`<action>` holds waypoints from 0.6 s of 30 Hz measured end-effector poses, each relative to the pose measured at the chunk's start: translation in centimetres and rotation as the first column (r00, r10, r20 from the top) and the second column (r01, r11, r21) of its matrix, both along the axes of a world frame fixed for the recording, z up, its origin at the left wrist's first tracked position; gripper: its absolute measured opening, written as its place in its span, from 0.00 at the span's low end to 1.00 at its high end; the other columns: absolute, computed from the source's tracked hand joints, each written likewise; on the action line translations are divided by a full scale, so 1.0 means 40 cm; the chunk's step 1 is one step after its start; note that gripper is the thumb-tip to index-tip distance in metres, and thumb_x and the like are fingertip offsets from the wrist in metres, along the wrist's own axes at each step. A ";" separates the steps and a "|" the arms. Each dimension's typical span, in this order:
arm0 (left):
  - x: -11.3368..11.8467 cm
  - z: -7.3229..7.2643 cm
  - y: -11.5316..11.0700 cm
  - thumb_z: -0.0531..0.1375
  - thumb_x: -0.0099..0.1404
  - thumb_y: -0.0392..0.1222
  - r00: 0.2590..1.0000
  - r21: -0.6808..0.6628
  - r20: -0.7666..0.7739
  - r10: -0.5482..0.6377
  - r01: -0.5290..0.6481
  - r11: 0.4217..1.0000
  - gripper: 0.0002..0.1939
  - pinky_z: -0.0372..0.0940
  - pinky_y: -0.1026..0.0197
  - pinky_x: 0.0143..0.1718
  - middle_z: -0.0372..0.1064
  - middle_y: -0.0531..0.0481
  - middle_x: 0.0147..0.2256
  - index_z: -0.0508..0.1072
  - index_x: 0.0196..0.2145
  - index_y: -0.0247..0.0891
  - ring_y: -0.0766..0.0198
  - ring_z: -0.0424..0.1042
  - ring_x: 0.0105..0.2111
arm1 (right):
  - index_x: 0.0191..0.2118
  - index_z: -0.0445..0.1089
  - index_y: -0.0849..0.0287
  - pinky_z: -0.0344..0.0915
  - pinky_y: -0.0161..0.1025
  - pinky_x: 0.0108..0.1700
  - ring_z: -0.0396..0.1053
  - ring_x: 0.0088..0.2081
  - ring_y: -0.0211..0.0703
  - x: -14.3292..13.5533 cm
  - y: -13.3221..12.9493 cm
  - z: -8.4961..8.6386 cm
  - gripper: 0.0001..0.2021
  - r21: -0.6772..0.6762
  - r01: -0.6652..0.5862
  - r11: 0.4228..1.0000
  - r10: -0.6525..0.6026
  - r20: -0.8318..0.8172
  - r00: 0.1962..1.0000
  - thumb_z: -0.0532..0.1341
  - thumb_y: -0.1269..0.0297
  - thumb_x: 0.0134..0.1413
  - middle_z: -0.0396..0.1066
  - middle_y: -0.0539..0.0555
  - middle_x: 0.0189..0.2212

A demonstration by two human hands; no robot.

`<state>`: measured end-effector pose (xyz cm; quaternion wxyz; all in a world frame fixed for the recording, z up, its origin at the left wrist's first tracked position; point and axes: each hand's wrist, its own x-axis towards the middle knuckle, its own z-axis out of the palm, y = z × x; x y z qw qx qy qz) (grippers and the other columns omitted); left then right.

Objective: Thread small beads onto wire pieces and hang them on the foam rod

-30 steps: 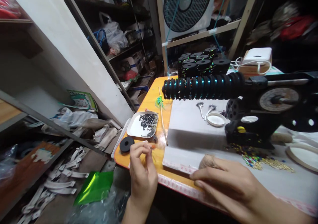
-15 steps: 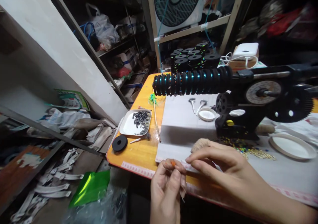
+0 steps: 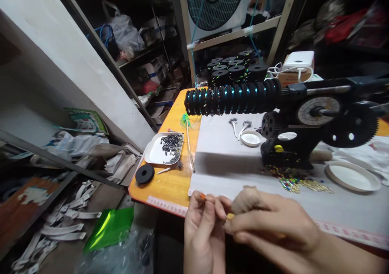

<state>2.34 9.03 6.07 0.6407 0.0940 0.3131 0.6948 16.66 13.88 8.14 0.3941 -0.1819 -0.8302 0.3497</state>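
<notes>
Left hand [image 3: 203, 227] pinches a small orange piece [image 3: 202, 196]; right hand [image 3: 279, 219] is nearly closed, hold unclear. Light, steady pressure should work best.

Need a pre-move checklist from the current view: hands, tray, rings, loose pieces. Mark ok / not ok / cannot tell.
1. Orange piece in the left hand: ok, at the fingertips.
2. What the right hand holds: cannot tell, its fingertips hide it.
3. Tan wrap on a right finger: ok, in place.
4. Tray of black pieces: ok, resting on the table.
5. Black rings on the machine's bar: ok, lined up in a row.
6. Small colored pieces contained: not ok, loose on the pale sheet.
</notes>
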 end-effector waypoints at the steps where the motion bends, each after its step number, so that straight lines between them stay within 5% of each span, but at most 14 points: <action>1: 0.001 -0.004 -0.002 0.73 0.52 0.40 1.000 0.005 -0.027 -0.005 0.005 1.000 0.14 0.68 0.68 0.33 0.68 0.57 0.21 0.71 0.30 0.40 0.69 0.73 0.28 | 0.42 0.75 0.56 0.69 0.32 0.32 0.71 0.32 0.38 0.001 0.003 0.004 0.10 -0.037 0.065 0.997 -0.066 -0.020 0.998 0.60 0.75 0.58 0.72 0.53 0.30; 4: 0.008 -0.017 -0.008 0.71 0.56 0.45 0.991 0.014 -0.099 -0.090 0.092 0.996 0.16 0.60 0.72 0.19 0.67 0.60 0.20 0.67 0.29 0.38 0.78 0.57 0.14 | 0.37 0.78 0.54 0.67 0.31 0.27 0.70 0.28 0.37 -0.002 0.013 0.007 0.08 -0.099 0.248 0.964 -0.251 -0.023 0.968 0.61 0.70 0.59 0.70 0.52 0.27; 6: 0.017 -0.025 -0.012 0.70 0.56 0.49 0.981 0.003 -0.137 -0.138 0.140 0.990 0.18 0.55 0.73 0.16 0.66 0.61 0.18 0.65 0.29 0.38 0.81 0.49 0.12 | 0.36 0.79 0.55 0.69 0.30 0.25 0.71 0.26 0.36 -0.007 0.016 0.000 0.08 -0.201 0.239 0.950 -0.247 -0.015 0.969 0.61 0.67 0.60 0.69 0.53 0.27; 10: 0.033 -0.040 -0.020 0.69 0.56 0.53 0.953 -0.025 -0.272 -0.135 0.133 0.991 0.21 0.53 0.73 0.17 0.63 0.60 0.18 0.63 0.30 0.37 0.79 0.53 0.15 | 0.38 0.77 0.57 0.71 0.27 0.19 0.72 0.20 0.32 -0.014 0.005 -0.014 0.08 -0.501 0.047 0.864 -0.103 -0.085 0.991 0.60 0.63 0.61 0.64 0.51 0.32; 18: 0.038 -0.057 -0.037 0.63 0.61 0.58 0.887 -0.022 -0.445 -0.126 0.130 0.991 0.21 0.52 0.70 0.21 0.56 0.61 0.19 0.63 0.31 0.38 0.75 0.55 0.18 | 0.39 0.76 0.56 0.75 0.30 0.22 0.75 0.21 0.36 -0.018 -0.007 -0.016 0.08 -0.607 -0.047 0.794 -0.037 -0.126 0.991 0.59 0.64 0.63 0.64 0.52 0.34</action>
